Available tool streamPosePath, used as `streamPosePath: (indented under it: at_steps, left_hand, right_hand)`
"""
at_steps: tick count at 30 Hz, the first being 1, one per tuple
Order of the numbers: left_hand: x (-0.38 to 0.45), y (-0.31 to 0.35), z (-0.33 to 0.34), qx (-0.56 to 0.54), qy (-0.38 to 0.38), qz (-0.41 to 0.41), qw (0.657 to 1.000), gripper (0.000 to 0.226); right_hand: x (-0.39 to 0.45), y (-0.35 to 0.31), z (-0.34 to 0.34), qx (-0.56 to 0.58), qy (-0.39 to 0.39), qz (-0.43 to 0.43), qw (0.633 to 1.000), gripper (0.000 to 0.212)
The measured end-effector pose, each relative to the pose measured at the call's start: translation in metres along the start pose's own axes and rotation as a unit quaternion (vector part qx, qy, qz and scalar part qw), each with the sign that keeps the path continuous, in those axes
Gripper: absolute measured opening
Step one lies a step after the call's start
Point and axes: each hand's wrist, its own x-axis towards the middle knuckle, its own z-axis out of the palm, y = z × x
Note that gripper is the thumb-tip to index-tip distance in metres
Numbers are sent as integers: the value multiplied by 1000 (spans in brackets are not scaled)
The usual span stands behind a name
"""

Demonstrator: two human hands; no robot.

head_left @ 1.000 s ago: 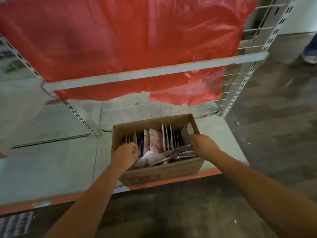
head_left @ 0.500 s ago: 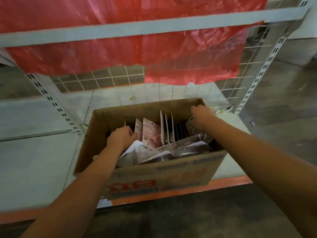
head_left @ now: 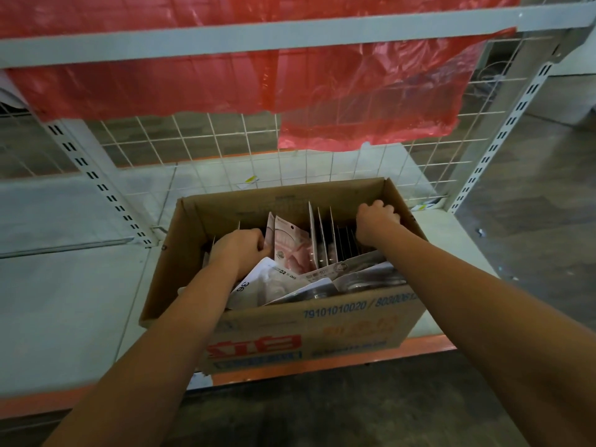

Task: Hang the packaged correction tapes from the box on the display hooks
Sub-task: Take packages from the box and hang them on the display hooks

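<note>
both arms reach forward and down into an open cardboard box point(head_left: 338, 330) that sits on the bottom shelf point(head_left: 64, 285) of a white display rack, its near side overhanging the shelf's orange front edge. the hands are well apart, one at each end of the box.

the left hand point(head_left: 240, 248) is knuckles-up with its fingers curled down among the packets at the left end; they seem to close on the top edges of some packets, but what exactly they hold is hidden under the hand. the right hand point(head_left: 377, 217) is further in, at the far right corner, its fingers curled over and downward near the box's right wall; i cannot tell whether it grips packets or the wall.

the packaged correction tapes point(head_left: 292, 250) are all in the box: several stand upright in a row between the two hands, pink-printed faces showing, and more lie flat and tilted in a loose heap at the near side.

behind the box is a white wire grid panel point(head_left: 206, 137) between slotted uprights. red plastic sheeting point(head_left: 322, 82) hangs from above, crossed by a white horizontal bar point(head_left: 290, 37).
</note>
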Motion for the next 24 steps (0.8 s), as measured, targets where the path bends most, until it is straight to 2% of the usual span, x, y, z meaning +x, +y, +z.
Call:
streamPosePath:
  at_steps: [3,6,8,11,14,15,17,20,21,24]
  left_hand:
    - [-3,2,0,-40,-15,16,999,23]
    - [-7,3,-3,-56,4,38,998,22]
    - [-7,2,-5,-73,17,42,996,23]
    - [-4,0,-4,-105,9,34,994,26]
    - [-3,1,-1,-141,-40,27,989,42]
    - [-3,2,0,-140,-62,28,988,48]
    - [-2,3,3,-118,-97,34,988,55]
    - [-2,5,2,-113,-107,33,987,55]
    - [-3,5,1,-116,-102,31,988,55]
    - [-4,3,0,-150,-76,29,985,51]
  right_hand:
    - [5,-7,7,-48,-15,23,998,47]
    - [6,-9,12,-159,-15,19,987,48]
    - [8,-7,11,-177,-5,5,984,47]
    - [11,-7,10,-67,-15,-13,998,51]
    - [13,-10,7,75,-69,-12,995,69]
    - [14,-8,7,74,-78,-10,994,68]
    - [15,-3,7,55,-95,0,994,53]
    - [10,4,8,97,-106,-17,989,36]
    - [8,4,8,115,-101,-15,988,38]
    - [0,-1,3,176,-105,-1,979,60]
